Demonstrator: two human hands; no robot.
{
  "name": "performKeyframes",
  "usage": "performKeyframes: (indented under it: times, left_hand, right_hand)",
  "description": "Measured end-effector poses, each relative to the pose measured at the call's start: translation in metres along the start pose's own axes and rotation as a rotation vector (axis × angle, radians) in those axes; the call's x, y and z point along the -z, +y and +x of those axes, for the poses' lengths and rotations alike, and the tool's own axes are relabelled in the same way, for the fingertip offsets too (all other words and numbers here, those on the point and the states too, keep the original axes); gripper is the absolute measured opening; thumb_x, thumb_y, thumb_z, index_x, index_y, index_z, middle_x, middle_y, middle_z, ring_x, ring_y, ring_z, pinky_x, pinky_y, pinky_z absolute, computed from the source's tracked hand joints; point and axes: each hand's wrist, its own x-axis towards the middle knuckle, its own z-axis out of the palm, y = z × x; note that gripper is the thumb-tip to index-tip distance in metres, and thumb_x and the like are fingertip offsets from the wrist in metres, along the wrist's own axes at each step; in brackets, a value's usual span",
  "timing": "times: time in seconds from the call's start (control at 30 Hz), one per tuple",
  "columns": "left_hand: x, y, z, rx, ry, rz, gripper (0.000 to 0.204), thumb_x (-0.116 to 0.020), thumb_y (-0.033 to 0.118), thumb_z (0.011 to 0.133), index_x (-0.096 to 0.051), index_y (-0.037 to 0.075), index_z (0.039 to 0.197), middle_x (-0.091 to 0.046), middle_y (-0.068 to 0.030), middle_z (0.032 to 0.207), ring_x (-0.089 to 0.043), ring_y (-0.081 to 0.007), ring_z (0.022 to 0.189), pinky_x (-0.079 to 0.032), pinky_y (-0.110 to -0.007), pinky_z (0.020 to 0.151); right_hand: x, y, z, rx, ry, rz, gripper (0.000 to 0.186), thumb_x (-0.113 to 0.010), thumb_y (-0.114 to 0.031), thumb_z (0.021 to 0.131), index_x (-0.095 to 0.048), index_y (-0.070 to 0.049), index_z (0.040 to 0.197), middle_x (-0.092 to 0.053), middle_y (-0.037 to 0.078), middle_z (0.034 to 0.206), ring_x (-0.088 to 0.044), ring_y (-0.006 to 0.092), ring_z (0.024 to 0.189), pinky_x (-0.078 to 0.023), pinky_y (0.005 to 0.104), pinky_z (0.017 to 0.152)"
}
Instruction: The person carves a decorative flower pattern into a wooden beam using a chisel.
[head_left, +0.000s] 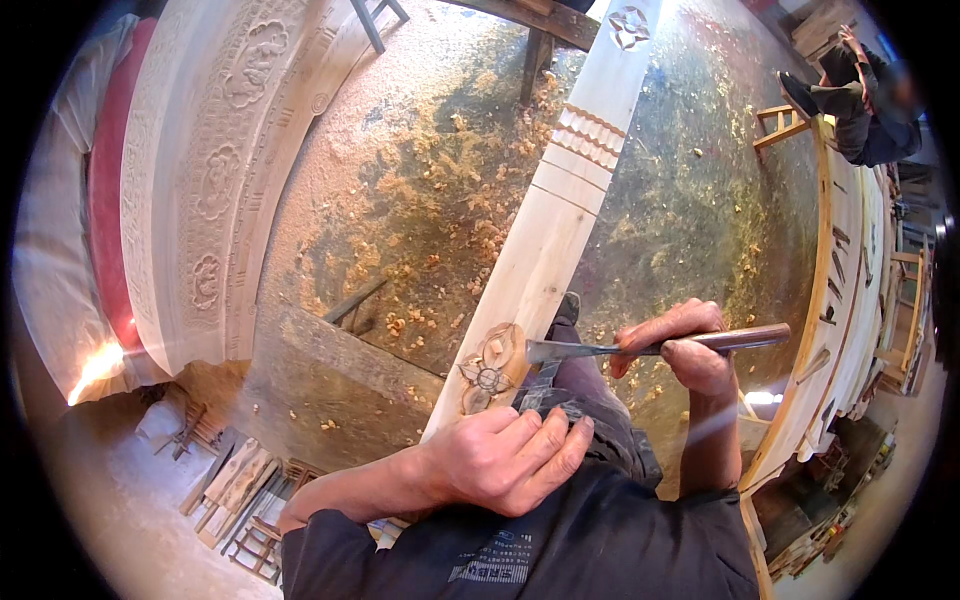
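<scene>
A long pale wooden plank [560, 210] runs from my lap up to the top of the view, with a carved flower motif [488, 372] at its near end and carved bands higher up. My right hand [680, 350] grips a chisel [650, 346] with a brown wooden handle; its steel blade points left, its tip just right of the flower carving. My left hand [505, 460] rests palm down at the plank's near end, fingers bent over its right edge below the blade. Nothing is held in it.
Wood chips and sawdust cover the floor [420, 200]. A large carved pale panel [210, 170] leans at the left. More carved boards [850, 290] stand at the right, where another person [865, 100] sits. Wood scraps [240, 490] lie at lower left.
</scene>
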Motion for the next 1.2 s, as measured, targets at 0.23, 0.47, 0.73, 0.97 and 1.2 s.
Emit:
performKeyframes:
  times: [0.23,0.47,0.73,0.97,1.2]
  left_hand:
    - [0.002,0.000,0.000,0.002,-0.006,-0.015,0.030,-0.074,0.013,0.089,-0.079,-0.001,0.115,-0.076,-0.0097,0.093,-0.070,-0.0116,0.072,-0.043,-0.024,0.056]
    - [0.007,0.007,-0.005,0.044,0.034,-0.049,0.031,-0.084,0.018,0.091,-0.080,0.002,0.116,-0.079,-0.0106,0.103,-0.076,-0.0161,0.083,-0.052,-0.025,0.064]
    - [0.039,-0.026,-0.031,0.530,0.131,0.024,0.039,-0.092,0.015,0.086,-0.079,0.004,0.121,-0.083,-0.0123,0.114,-0.081,-0.0336,0.109,-0.064,-0.040,0.091]
    - [0.033,-0.005,-0.041,0.531,0.213,0.044,0.036,-0.089,0.010,0.090,-0.079,0.005,0.124,-0.083,-0.0131,0.115,-0.082,-0.0289,0.106,-0.065,-0.038,0.090]
    - [0.021,0.015,-0.014,0.395,-0.083,0.140,0.049,-0.083,0.032,0.097,-0.075,0.006,0.138,-0.074,-0.0127,0.144,-0.071,-0.0254,0.125,-0.058,-0.038,0.099]
  right_hand:
    - [-0.013,-0.013,0.005,-0.046,-0.008,-0.156,0.046,-0.064,-0.020,0.086,-0.080,0.015,0.110,-0.081,0.031,0.096,-0.083,0.0398,0.088,-0.066,0.0498,0.095]
    - [-0.025,-0.005,-0.026,0.184,0.266,0.009,0.047,-0.069,-0.029,0.101,-0.077,0.014,0.118,-0.080,0.031,0.101,-0.081,0.0443,0.088,-0.067,0.0560,0.080]
    - [-0.051,-0.003,-0.059,0.221,0.401,-0.178,0.050,-0.070,-0.035,0.103,-0.079,0.012,0.117,-0.081,0.029,0.099,-0.082,0.0405,0.086,-0.067,0.0514,0.081]
    - [-0.060,-0.016,-0.041,0.181,0.237,-0.407,0.044,-0.065,-0.019,0.086,-0.081,0.011,0.113,-0.083,0.025,0.098,-0.084,0.0338,0.087,-0.067,0.0412,0.088]
    - [-0.052,-0.031,-0.028,0.014,0.179,-0.482,0.044,-0.066,-0.012,0.079,-0.082,0.009,0.114,-0.084,0.022,0.097,-0.085,0.0289,0.090,-0.067,0.0358,0.085]
